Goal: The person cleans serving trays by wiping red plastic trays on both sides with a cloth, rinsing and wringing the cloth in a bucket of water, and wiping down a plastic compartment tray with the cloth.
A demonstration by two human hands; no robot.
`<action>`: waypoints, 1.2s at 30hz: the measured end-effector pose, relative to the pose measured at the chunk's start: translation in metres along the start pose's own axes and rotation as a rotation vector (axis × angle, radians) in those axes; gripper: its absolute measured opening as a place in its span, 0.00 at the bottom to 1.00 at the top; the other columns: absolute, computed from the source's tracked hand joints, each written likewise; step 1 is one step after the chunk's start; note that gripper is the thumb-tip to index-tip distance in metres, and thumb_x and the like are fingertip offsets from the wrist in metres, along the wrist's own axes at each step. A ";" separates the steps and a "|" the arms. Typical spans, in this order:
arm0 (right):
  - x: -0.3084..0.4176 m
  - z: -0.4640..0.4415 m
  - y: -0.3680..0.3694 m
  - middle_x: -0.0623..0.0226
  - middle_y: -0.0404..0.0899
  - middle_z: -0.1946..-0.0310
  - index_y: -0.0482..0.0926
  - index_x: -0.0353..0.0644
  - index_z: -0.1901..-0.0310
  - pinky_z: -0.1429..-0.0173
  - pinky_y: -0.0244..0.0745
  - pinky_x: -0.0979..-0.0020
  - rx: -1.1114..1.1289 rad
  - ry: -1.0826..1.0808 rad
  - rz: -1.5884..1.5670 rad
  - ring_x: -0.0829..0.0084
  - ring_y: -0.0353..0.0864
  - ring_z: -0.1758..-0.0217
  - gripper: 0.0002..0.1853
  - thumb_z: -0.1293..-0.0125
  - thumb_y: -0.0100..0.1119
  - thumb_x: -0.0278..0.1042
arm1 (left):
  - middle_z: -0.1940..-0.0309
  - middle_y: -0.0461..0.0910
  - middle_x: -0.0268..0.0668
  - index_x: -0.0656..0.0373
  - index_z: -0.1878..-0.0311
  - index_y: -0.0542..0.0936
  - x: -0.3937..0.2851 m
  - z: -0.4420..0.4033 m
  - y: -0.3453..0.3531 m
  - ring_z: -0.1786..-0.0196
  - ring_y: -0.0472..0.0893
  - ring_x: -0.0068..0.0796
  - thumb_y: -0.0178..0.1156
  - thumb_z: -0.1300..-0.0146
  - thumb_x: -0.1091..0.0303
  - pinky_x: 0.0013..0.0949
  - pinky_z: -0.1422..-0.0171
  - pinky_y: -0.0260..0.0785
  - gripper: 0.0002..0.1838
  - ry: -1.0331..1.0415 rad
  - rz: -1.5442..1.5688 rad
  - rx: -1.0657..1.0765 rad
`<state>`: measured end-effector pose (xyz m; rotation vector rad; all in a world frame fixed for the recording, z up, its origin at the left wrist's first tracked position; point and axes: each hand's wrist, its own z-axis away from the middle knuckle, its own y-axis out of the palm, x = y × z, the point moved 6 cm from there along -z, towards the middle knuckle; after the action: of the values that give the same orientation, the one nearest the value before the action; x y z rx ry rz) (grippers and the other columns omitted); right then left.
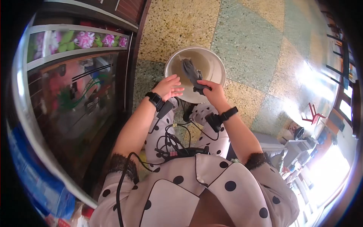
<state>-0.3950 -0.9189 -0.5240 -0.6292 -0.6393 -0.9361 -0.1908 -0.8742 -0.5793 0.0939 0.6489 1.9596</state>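
A whitish bucket [220,67] stands on the floor in front of my legs, with cloudy brownish water [203,62] inside. My right hand [214,92] grips the lower end of a bunched dark grey cloth [192,72] at the near side of the bucket. The cloth's far end hangs over the water; whether it touches the surface I cannot tell. Beside the bucket's left rim is my left hand [169,87], fingers spread and holding nothing. Black straps with small dark boxes sit on both wrists.
Black cables [172,140] dangle across my lap and between my knees. Close on the left runs a glass-fronted cabinet [87,94] with a floral strip. Green and yellow speckled tiles [245,34] cover the floor. A red stool [312,114] lies farther right.
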 end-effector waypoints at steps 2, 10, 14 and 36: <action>0.037 0.040 -0.007 0.58 0.83 0.51 0.82 0.38 0.50 0.43 0.73 0.73 -0.008 -0.030 -0.075 0.71 0.81 0.48 0.21 0.46 0.52 0.20 | 0.31 0.53 0.55 0.55 0.24 0.43 0.000 0.014 0.026 0.41 0.75 0.54 0.61 0.34 0.56 0.54 0.42 0.73 0.45 -0.058 0.037 0.006; 0.135 0.143 -0.058 0.62 0.79 0.48 0.79 0.38 0.46 0.43 0.72 0.75 0.046 -0.046 -0.464 0.77 0.78 0.48 0.20 0.41 0.53 0.17 | 0.48 0.79 0.43 0.63 0.43 0.73 -0.015 0.053 0.104 0.46 0.81 0.36 0.50 0.28 0.66 0.42 0.45 0.76 0.15 -0.021 0.128 0.068; 0.091 0.123 -0.087 0.65 0.79 0.50 0.72 0.39 0.40 0.44 0.75 0.72 -0.100 0.096 -1.136 0.74 0.78 0.50 0.20 0.34 0.54 0.21 | 0.45 0.77 0.44 0.65 0.41 0.70 -0.028 0.114 0.143 0.46 0.80 0.36 0.42 0.29 0.73 0.43 0.39 0.73 0.16 -0.077 0.132 -0.091; 0.159 0.130 -0.059 0.68 0.77 0.54 0.73 0.42 0.42 0.48 0.75 0.71 -0.258 -0.110 -1.024 0.74 0.78 0.51 0.25 0.44 0.50 0.15 | 0.42 0.71 0.56 0.62 0.33 0.62 -0.035 0.163 0.196 0.36 0.70 0.54 0.46 0.29 0.41 0.61 0.31 0.63 0.34 -0.221 0.146 -0.107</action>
<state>-0.4041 -0.9335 -0.3114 -0.5716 -0.9712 -1.9689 -0.2782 -0.9032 -0.3389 0.2945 0.4016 2.0832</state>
